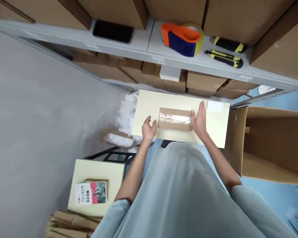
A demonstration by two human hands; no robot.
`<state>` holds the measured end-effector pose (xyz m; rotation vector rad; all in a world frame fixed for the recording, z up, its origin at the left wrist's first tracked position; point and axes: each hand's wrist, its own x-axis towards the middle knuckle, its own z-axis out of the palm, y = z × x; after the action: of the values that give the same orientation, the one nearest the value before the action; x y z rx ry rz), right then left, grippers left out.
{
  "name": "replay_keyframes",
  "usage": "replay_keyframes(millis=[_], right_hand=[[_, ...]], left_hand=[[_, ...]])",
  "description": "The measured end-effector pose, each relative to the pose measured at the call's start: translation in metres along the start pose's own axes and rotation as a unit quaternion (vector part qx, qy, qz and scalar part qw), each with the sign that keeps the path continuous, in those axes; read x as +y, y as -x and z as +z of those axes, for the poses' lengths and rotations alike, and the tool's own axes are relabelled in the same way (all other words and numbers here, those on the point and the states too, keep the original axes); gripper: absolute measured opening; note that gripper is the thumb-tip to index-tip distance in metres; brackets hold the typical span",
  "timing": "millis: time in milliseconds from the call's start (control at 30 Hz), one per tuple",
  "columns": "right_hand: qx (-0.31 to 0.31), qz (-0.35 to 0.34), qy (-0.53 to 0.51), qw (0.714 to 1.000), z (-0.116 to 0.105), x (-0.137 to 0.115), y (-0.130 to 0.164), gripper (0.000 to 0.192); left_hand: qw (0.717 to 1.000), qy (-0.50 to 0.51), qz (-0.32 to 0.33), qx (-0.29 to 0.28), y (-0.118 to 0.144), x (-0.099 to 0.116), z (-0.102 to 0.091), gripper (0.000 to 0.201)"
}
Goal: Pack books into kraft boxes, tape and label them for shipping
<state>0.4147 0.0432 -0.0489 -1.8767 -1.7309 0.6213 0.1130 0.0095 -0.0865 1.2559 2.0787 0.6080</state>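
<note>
Head view, work surface: small brown cardboard box (175,119) sealed along its top with clear glossy tape, lying flat on a pale cream rectangular board (218,127) just below the shelving. Left hand (148,128) at the box's left end, fingers curled and loosely parted, thumb toward the box; contact seems light, though the blur leaves it uncertain. Right hand (200,120) at the box's right end, fingers straight and pressed together, laid flat against the side.

Head view, grey metal shelf (144,41): orange and blue tape dispenser (182,38) with a yellow-edged roll; two black and yellow utility knives (225,53) just beside it to the right; flat black rectangular object (113,31) to the left; brown cartons above and below.

Head view, surroundings: large open brown cardboard carton (270,145) at right, touching the board's edge; white crumpled packing material (125,117) at left; second cream board (94,185) lower left bearing a small printed red and white card (91,192); folded flat cardboard stacked beneath it
</note>
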Motion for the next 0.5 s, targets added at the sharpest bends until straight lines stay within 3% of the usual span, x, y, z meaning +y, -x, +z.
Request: replay_keyframes(millis=[67, 133, 267, 333, 500], right_hand=[[-0.066, 0.089, -0.045, 0.993, 0.023, 0.01, 0.049, 0.09], [-0.109, 0.149, -0.069, 0.98, 0.043, 0.01, 0.073, 0.093], [-0.116, 0.221, -0.032, 0.968, 0.066, 0.0, 0.064, 0.099], [-0.123, 0.252, -0.017, 0.96, 0.068, -0.001, 0.054, 0.097], [-0.134, 0.243, -0.029, 0.96, 0.061, 0.017, 0.053, 0.071]], left_hand=[[1.0, 0.0, -0.015, -0.015, 0.006, -0.001, 0.01, 0.056], [0.999, -0.016, -0.007, -0.039, 0.006, 0.012, 0.021, 0.056], [0.988, -0.131, -0.043, -0.068, -0.004, 0.047, 0.041, 0.077], [0.98, -0.176, -0.062, -0.069, -0.008, 0.052, 0.045, 0.083], [0.987, -0.133, -0.001, -0.089, -0.011, 0.029, 0.033, 0.049]])
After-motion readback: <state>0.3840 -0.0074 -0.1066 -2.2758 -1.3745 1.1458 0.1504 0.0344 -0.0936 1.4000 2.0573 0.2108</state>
